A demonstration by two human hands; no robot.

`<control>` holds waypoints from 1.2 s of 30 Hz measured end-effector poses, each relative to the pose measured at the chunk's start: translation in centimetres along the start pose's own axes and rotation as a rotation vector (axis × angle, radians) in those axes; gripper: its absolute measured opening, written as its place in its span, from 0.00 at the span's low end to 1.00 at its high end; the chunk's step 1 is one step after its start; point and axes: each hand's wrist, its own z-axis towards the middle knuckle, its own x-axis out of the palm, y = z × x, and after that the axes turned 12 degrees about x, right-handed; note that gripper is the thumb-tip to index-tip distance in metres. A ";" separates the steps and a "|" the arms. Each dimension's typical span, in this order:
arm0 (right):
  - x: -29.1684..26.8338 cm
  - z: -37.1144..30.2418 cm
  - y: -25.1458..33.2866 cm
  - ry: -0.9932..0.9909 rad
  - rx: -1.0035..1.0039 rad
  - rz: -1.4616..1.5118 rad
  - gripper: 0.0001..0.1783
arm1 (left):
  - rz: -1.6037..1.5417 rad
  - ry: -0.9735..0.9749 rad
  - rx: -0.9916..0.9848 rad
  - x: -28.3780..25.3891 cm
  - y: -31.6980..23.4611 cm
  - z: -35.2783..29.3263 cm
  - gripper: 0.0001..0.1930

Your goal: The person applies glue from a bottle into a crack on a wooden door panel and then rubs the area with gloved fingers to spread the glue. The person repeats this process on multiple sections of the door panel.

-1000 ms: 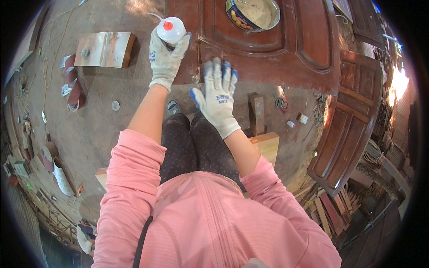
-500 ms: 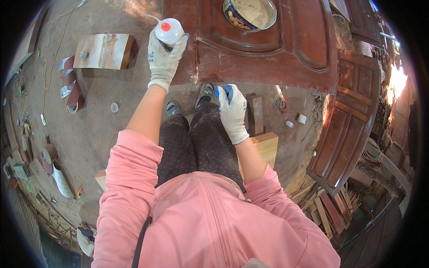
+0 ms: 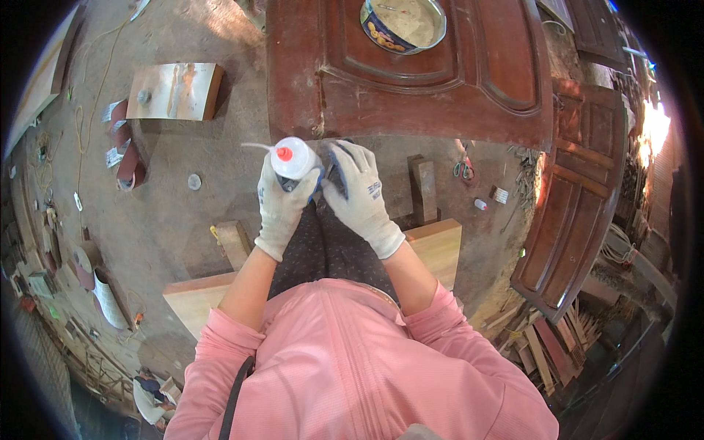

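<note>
The left hand [image 3: 284,207], in a pale glove, has its fingers clamped around the white bottle [image 3: 302,166], which is held over the lap, just off the near edge of the brown door [image 3: 433,110]. The bottle's red cap [image 3: 284,154] faces up, and its thin spout [image 3: 254,145] points left. The right hand [image 3: 359,192], gloved too, is just beside the bottle with its fingers bent; whether they close on anything, or touch the bottle, I cannot tell. On the door, toward its far side, sits a tub [image 3: 383,34] of beige paste [image 3: 407,18]. To the left, on the floor [image 3: 227,165], are a wooden block [image 3: 174,89], a curled sandpaper strip [image 3: 130,167] and a small round disc [image 3: 194,182]. To the right lie scissors [image 3: 463,171] and a small bottle with a red end [image 3: 480,204], near a second door [image 3: 576,202]. A pale board [image 3: 436,253] shows on both sides of the legs [image 3: 326,246].
</note>
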 end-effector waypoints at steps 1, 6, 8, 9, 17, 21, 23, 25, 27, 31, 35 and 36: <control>0.0 0.3 -0.8 -0.031 0.011 0.020 0.20 | -0.041 -0.012 -0.031 0.0 0.1 -0.5 0.27; -4.8 9.0 -4.0 -0.344 0.052 -0.013 0.08 | -0.160 -0.127 -0.006 -0.3 0.8 1.2 0.27; -6.8 15.5 -5.9 -0.460 -0.124 -0.195 0.05 | 0.035 -0.215 0.108 -0.1 2.8 3.3 0.30; -7.7 18.7 -7.3 -0.465 -0.120 -0.304 0.05 | 0.066 -0.261 0.153 0.5 3.0 4.8 0.30; -6.7 30.3 -9.7 -0.062 -0.094 -0.960 0.14 | 0.026 -0.460 0.252 3.2 4.1 12.7 0.31; -6.4 30.2 -10.0 -0.136 -0.180 -0.758 0.15 | 0.049 -0.489 0.257 3.4 5.0 12.6 0.30; -5.8 27.2 -8.3 -0.257 -0.257 -0.387 0.11 | 0.019 -0.502 0.247 3.0 5.4 12.4 0.29; -4.6 22.3 -4.8 -0.249 -0.343 -0.207 0.08 | -0.042 -0.507 0.236 3.1 5.8 12.2 0.29; -2.0 19.3 -3.4 -0.114 -0.310 -0.205 0.06 | -0.084 -0.509 0.227 3.4 5.6 12.4 0.29; 3.0 16.4 -4.3 -0.078 -0.211 -0.234 0.08 | -0.059 -0.480 0.228 3.5 5.5 12.6 0.28; 3.5 14.5 -5.2 -0.106 -0.207 -0.234 0.18 | 0.037 -0.464 0.220 3.2 5.0 12.3 0.31; 3.7 14.0 -5.4 -0.115 -0.182 -0.249 0.20 | 0.060 -0.442 0.212 3.1 5.0 12.2 0.33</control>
